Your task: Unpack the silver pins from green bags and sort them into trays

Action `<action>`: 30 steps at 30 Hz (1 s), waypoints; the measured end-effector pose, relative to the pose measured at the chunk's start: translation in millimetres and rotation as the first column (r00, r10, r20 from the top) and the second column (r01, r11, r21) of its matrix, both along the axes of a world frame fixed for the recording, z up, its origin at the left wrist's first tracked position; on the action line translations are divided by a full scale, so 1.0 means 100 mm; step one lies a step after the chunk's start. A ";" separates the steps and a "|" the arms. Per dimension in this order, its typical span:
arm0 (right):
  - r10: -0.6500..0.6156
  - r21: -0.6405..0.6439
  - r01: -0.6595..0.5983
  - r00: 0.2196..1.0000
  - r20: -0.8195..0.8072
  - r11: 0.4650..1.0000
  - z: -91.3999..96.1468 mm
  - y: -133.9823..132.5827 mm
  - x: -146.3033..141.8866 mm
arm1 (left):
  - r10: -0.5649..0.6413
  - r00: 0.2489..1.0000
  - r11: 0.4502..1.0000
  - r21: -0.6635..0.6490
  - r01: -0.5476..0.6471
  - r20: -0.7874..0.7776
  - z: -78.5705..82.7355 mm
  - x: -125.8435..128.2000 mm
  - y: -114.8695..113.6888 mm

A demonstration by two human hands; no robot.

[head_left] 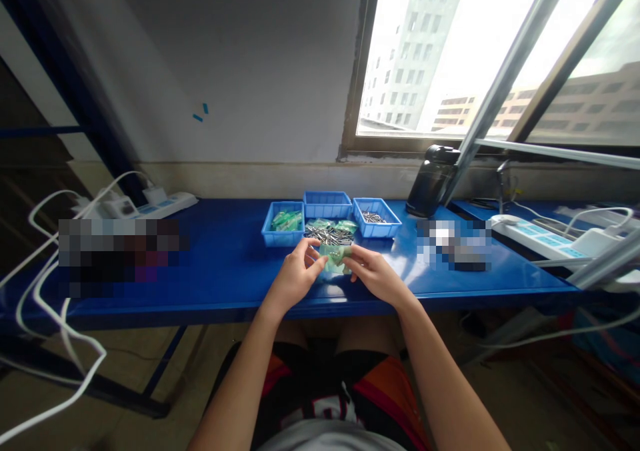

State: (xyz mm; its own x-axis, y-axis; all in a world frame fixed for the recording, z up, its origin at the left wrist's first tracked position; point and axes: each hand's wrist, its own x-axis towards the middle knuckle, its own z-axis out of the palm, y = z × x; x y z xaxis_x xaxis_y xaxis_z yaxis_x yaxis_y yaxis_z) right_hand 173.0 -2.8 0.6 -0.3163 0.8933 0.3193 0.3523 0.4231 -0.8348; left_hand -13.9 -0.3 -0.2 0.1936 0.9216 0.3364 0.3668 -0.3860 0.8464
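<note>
**Q:** Entry — what are the hands on?

**Op:** I read both as closed on one small green packet (334, 254). The left hand (295, 274) pinches its left edge and the right hand (373, 274) its right, thumb against fingertips. The packet is held low over the blue table (225, 264), near the front edge. A loose pile of metal pins (330, 234) lies just beyond it at 12 o'clock.

**Q:** Around it?

**Op:** There are three blue trays. The left tray (283, 232) at 11 o'clock holds more green packets, the middle tray (327, 204) sits farther back at 12, and the right tray (376, 216) at 1 o'clock holds metal parts. A black bottle (430, 181) stands at 2 o'clock, well apart.

**Q:** Risks?

**Op:** My judgement only. The packet looks thin and slick, so a pinch at its two edges could slip or tear it. At this distance I can't tell whether it is open or what it holds. The hands work close to the table edge — anything dropped could roll off toward the lap. The pin pile has no wall round it, so a knuckle or wrist nudging forward would scatter it across the table.
</note>
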 end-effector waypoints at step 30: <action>-0.089 -0.083 0.077 0.985 -0.146 0.994 0.02 0.02 -0.02 | -0.044 0.999 0.999 0.004 0.044 -0.003 0.08 -0.01 -0.07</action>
State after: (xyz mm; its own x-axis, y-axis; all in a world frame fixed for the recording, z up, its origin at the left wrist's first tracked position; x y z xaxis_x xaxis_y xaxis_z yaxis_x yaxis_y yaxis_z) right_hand 171.4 -0.4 2.2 -0.1940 0.9382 0.2866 0.2524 0.3300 -0.9096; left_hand -14.7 -7.0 8.2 0.2350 0.9106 0.3399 0.3518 -0.4057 0.8436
